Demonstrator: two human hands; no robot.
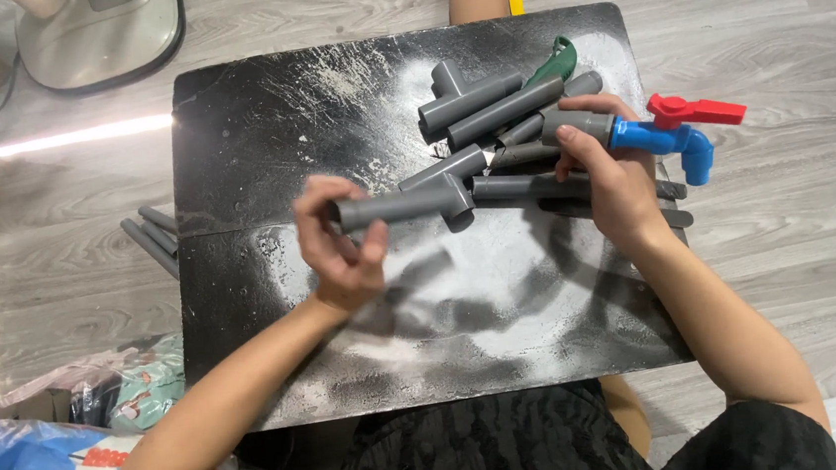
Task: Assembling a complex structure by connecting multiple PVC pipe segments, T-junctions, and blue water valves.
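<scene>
Grey pipe with a tee fitting [406, 204] is pinched in the left hand [339, 246] above the black table [251, 129], the right hand [612, 175] clasps a blue tap assembly [664, 136] — the two unjoined, loose pipe pieces [488, 110] still piled behind.

Black, white-dusted board [260, 128] on wood floor [786, 236], bearing a heap of grey pipe pieces [503, 114]

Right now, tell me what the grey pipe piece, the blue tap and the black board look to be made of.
Grey pipe piece in the left hand: looks like rigid plastic, matt, uniform grey, moulded tee joint.
Blue tap at the right hand: apparently glossy moulded plastic with a red lever.
Black board: hard dark surface, scuffed and dusted white; material unclear.
</scene>
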